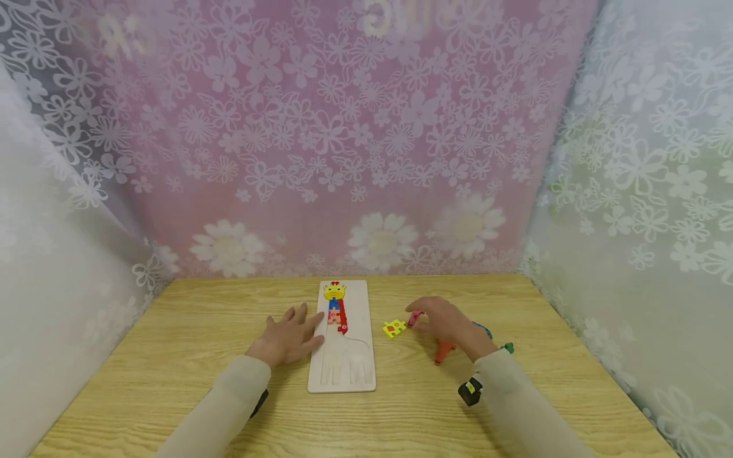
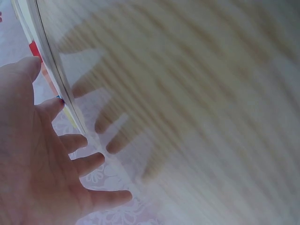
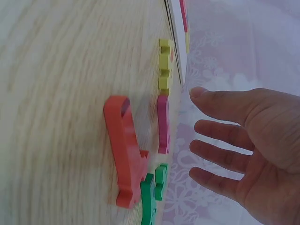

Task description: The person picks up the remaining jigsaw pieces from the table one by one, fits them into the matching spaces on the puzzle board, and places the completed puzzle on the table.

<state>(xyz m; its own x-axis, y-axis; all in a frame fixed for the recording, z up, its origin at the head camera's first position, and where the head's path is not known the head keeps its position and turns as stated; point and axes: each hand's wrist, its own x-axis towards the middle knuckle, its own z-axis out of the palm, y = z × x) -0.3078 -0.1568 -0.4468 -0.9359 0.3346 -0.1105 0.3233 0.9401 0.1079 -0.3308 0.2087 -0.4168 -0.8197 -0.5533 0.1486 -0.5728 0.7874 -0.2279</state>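
Note:
A pale wooden puzzle board (image 1: 342, 376) lies upright on the table, holding a yellow giraffe-head piece (image 1: 335, 292) at its far end, with blue, salmon and red pieces (image 1: 343, 318) below. My left hand (image 1: 286, 337) has its fingers spread at the board's left edge, thumb and index reaching over the rim. Over the loose pieces hovers my right hand (image 1: 445, 320), fingers apart and nothing held. Just beneath its fingertips lies a pink piece (image 3: 162, 124), beside a yellow puzzle piece (image 1: 394, 328). An orange-red piece (image 3: 123, 150) rests under the palm.
Green pieces (image 3: 148, 199) and a blue piece (image 1: 484, 330) lie to the right, partly behind my right hand and wrist. The wooden table (image 1: 217, 305) ends at a pink flowered curtain (image 1: 321, 152) at the back, with pale curtains along both sides.

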